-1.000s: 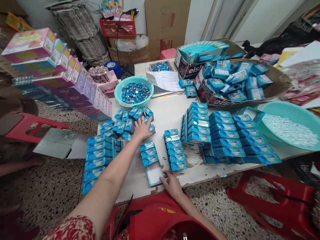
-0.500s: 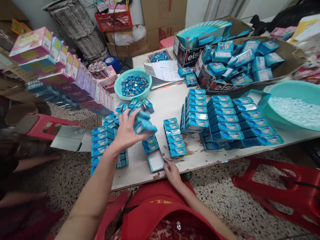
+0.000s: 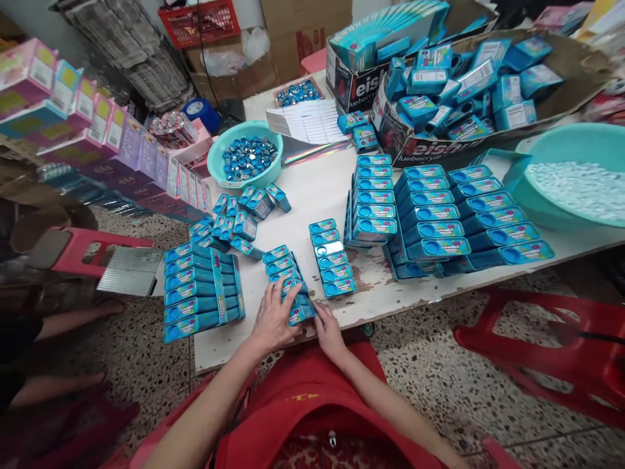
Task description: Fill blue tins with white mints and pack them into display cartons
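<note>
My left hand [image 3: 277, 317] presses down on the front blue candy packs [image 3: 297, 315], its fingers curled over their tops. These packs stand in one row with more candy packs [image 3: 277, 253] behind them, and the thin tray under them is mostly hidden. At the row's front right corner, my right hand [image 3: 328, 327] grips the tray's side with thumb and fingertips. Just right of it runs another row of candy packs [image 3: 333, 268]. To the left sits a filled block of packs [image 3: 202, 293], with a blue band across it. Loose candy packs [image 3: 244, 225] stand or lie behind.
Stacked filled trays [image 3: 430, 221] cover the table's right side. Behind are an open carton [image 3: 407, 146] of blue packs, a bowl [image 3: 576, 140] of white tablets and a bowl [image 3: 215, 156] of blue caps. A red stool [image 3: 551, 352] stands right; another person's arm [image 3: 73, 322] shows left.
My left hand has come down and towards me, bringing its blue packs into the bare front part of the tray. My right hand stays at the tray's corner. The view has shifted slightly.
</note>
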A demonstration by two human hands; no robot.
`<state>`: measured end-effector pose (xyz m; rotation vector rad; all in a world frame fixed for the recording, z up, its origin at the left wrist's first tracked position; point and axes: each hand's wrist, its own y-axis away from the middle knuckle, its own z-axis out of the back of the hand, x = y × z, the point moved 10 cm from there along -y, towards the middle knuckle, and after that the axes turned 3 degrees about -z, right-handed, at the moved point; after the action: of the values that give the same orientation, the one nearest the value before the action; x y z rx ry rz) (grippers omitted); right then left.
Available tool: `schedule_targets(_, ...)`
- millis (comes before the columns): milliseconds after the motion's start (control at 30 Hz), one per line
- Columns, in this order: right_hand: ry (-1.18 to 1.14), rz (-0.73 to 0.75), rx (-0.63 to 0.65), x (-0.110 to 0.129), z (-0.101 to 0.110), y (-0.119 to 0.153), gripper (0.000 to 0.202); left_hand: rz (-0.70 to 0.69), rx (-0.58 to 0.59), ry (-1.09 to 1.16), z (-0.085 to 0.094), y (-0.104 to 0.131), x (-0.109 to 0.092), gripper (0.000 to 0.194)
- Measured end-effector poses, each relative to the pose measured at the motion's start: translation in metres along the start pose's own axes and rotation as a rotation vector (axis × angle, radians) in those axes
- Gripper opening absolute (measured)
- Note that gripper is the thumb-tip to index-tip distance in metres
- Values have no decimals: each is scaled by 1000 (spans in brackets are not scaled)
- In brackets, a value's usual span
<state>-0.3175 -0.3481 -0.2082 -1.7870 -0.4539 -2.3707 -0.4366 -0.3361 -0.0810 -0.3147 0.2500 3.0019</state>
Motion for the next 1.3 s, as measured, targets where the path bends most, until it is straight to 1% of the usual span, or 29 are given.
schedule_targets(133,20,13,-11,3,-1,0,43,12,47,-87,3,-1,-3,82)
schedule_targets(367,21,11,-28,7,0,0,43,41,77,-166,4,-3,-15,83)
schedule_targets(467,31,-4,-29,6,-1,0,46,91,87,-190,2,3,-9,83)
schedule_targets(533,41,-9,-19,5,-3,-1,47,108,75,-195,3,7,-4,80)
schedule_targets(600,47,-5,-4,6,-4,0,46,65,84,-179,3,6,-5,77)
schedule_targets(700,45,4,4,6,-5,0,46,-12,156,-155,-1,-6,-15,81)
schedule_targets(800,34,0,1,4,-3,1,48,3,217,-148,-5,-24,-22,86)
schedule_targets(900,31,-9,2,2,-2,0,50,5,228,-140,-9,-35,-25,89)
schedule_targets(1000,27,-4,2,1,-2,0,48,-53,192,-127,-10,-33,-25,88)
schedule_targets(1133,21,-5,1,-2,-3,0,47,-116,152,-133,-9,-27,-20,87)
schedule_targets(1300,38,4,20,-4,-6,0,47,-205,180,-104,-13,-29,-17,84)
